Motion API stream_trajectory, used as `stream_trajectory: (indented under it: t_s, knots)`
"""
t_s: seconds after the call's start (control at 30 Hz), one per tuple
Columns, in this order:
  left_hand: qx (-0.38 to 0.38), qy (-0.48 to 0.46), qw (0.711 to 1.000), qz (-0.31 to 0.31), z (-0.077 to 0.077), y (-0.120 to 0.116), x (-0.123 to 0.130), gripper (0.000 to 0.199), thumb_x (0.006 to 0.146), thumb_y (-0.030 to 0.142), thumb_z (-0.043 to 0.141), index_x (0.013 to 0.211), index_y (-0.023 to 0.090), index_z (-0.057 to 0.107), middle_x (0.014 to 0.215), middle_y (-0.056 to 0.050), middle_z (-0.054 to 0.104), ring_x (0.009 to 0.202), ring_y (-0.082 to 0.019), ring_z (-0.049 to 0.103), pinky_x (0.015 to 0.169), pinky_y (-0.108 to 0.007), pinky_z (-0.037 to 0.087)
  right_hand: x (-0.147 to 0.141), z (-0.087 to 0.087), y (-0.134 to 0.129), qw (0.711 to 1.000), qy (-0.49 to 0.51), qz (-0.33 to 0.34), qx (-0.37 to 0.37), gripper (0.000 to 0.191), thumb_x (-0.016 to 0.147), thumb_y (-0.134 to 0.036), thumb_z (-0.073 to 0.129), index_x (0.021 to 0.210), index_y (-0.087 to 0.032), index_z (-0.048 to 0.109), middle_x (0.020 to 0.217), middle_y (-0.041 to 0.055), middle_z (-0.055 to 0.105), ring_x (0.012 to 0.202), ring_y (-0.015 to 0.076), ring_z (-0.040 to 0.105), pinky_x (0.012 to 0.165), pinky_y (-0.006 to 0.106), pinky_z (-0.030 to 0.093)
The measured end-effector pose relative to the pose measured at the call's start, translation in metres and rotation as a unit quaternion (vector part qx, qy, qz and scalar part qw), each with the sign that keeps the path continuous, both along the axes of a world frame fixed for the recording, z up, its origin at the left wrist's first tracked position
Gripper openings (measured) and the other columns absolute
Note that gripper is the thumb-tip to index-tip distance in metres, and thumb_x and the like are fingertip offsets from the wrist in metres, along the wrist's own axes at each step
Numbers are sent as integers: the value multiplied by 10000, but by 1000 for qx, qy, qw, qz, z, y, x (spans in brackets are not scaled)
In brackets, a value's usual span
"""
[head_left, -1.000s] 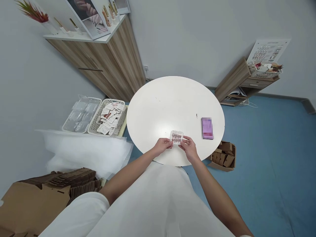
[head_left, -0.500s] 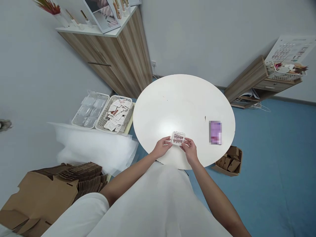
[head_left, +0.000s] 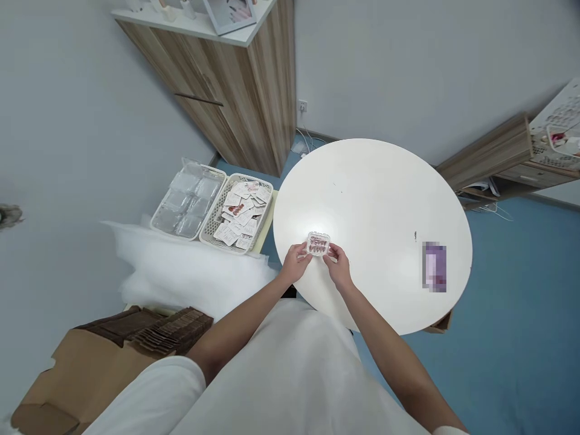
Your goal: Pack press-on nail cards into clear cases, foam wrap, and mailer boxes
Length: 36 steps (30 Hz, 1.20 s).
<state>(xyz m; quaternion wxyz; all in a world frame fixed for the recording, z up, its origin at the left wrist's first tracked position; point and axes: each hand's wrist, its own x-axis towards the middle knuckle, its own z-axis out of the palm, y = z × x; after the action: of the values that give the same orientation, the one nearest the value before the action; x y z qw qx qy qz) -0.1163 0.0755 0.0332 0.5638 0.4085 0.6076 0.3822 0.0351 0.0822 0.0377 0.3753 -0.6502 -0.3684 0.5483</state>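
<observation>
A small clear case (head_left: 318,243) with rows of reddish-brown nail-shaped pieces is held over the near left part of the round white table (head_left: 376,199). My left hand (head_left: 295,263) grips its left edge between thumb and fingers. The right edge of the case is pinched by my right hand (head_left: 338,266). Whether the case touches the tabletop cannot be made out. A pixelated purple item (head_left: 435,267) lies on the right side of the table.
Left of the table stand a basket of printed cards (head_left: 238,214) and a basket of clear packages (head_left: 188,199). White sheeting (head_left: 181,266) and folded brown cardboard (head_left: 99,368) are nearer. A wooden cabinet (head_left: 244,96) stands behind; a shelf unit (head_left: 489,151) is at right.
The view has turned left, so the table and purple item appear farther right. Both hands still hold the case, which now sits nearer the table's left edge.
</observation>
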Motion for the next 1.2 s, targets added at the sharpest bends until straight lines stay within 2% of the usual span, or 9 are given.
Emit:
stream_trajectory:
  t_s: [0.2,0.37,0.57,0.83,1.03,1.2]
  knots:
    - [-12,55,998,37,-19,34,-51,432,741,321,589,1154,206,534,1067,-86,459,990,-191,478,827,-301,433,-56,-21,37,998,-36,56,-22,534,631,-289,585,1153,-235,482,1074,53,503,880,165,496,785,335,459]
    - [-27,78,996,35,-32,58,-72,440,742,336,584,1154,192,526,1083,-98,453,892,-174,499,784,-284,439,-79,-34,62,994,-61,86,-29,547,634,-284,572,1170,-219,482,1086,51,508,793,143,506,793,342,445]
    - [-30,59,998,20,-40,72,-75,453,772,326,555,1202,204,477,1124,-100,417,924,-165,501,837,-290,428,-87,-36,80,994,-54,97,-7,485,635,-258,554,1119,-232,528,1026,33,546,732,135,499,767,335,448]
    - [-38,60,997,-5,-49,77,-77,488,788,342,533,1240,183,438,1142,-108,397,971,-173,490,838,-288,433,-89,-42,84,991,-89,97,-1,450,635,-252,534,1085,-241,549,1001,28,555,750,148,496,760,343,442]
    - [-40,50,998,-8,-45,74,-78,488,768,311,562,1230,207,444,1138,-96,401,986,-173,477,835,-281,431,-90,-42,81,992,-87,87,-6,433,628,-261,545,1059,-233,557,977,27,568,742,150,503,755,340,440]
    - [-43,83,996,-5,-40,68,-80,435,753,287,577,1166,182,492,1111,-103,431,935,-174,498,788,-284,448,-91,-39,72,991,-107,61,-54,434,646,-334,565,1063,-219,528,976,35,562,705,141,522,739,339,450]
